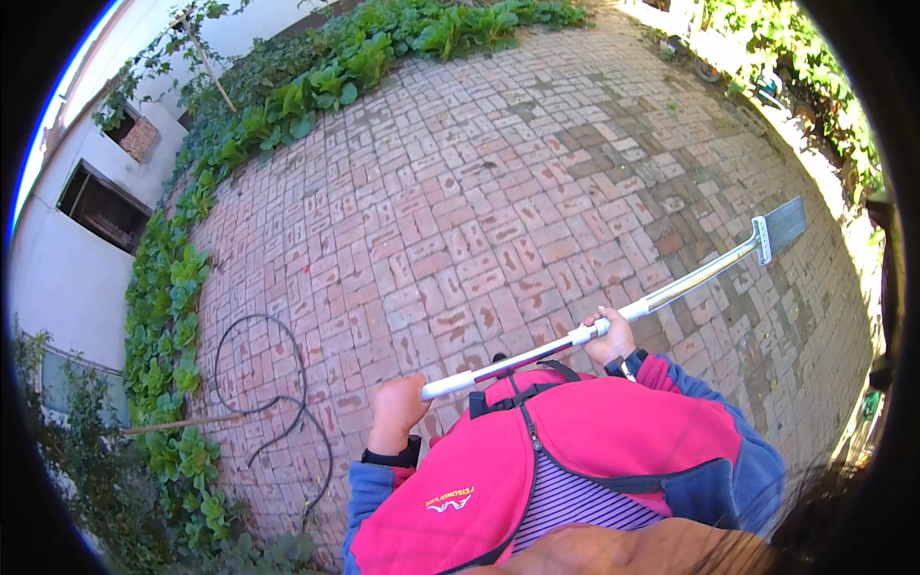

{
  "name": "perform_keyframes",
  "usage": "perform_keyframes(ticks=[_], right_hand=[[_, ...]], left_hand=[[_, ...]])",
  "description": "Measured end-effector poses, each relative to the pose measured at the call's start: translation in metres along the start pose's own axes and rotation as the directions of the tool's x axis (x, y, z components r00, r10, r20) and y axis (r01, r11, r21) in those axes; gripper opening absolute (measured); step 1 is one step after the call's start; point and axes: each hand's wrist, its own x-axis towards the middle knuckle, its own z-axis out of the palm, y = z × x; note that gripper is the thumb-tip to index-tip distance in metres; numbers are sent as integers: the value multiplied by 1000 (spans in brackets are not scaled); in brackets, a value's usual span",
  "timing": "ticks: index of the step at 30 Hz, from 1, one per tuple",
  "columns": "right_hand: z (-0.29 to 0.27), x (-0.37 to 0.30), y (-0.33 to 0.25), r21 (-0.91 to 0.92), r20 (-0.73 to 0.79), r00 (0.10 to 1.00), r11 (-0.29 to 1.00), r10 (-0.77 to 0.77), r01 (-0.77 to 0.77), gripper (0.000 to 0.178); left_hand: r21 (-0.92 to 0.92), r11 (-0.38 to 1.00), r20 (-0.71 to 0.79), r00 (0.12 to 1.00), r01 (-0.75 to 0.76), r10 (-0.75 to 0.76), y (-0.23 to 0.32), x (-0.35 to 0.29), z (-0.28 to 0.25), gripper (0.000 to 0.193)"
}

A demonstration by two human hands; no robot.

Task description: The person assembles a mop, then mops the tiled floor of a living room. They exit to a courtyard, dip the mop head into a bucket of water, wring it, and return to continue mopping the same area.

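Note:
A long-handled mop (685, 285) stretches from lower middle to the right, its white and silver pole slanting across in front of my body. My left hand (398, 412) is wrapped round the white end of the pole. Further along, my right hand (611, 337) grips the pole just beside a white collar. At the far end sits a white mop head (763, 240) with a flat grey pad (786, 223) over the brick paving. Whether the pad touches the bricks, I cannot tell. Each of my wrists has a dark band.
Reddish brick paving (460, 201) spreads ahead, damp in blotches. A dark hose (305, 383) lies looped at left, near a thin wooden stick (182, 425). Leafy green plants (287, 101) border the left and far sides along a white wall (57, 249). More greenery (815, 67) grows at far right.

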Motion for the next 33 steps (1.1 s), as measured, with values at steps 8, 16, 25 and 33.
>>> perform_keyframes(ticks=[8, 16, 25, 33], right_hand=[[175, 139, -28, 65, -81, 995, 996, -52, 57, 11], [284, 366, -32, 76, -259, 961, 994, 94, -77, 14], [511, 574, -23, -3, -101, 969, 974, 225, -226, 11], [683, 733, 16, -42, -103, 962, 965, 253, -259, 13]], left_hand=[[-70, 996, -6, 999, -47, 46, -55, 238, -43, 14], [74, 985, -303, 937, -157, 172, -109, 481, -104, 10], [186, 982, -571, 816, 26, 87, -171, 680, -221, 12], [107, 988, -544, 839, 110, -34, -277, 865, -222, 12]])
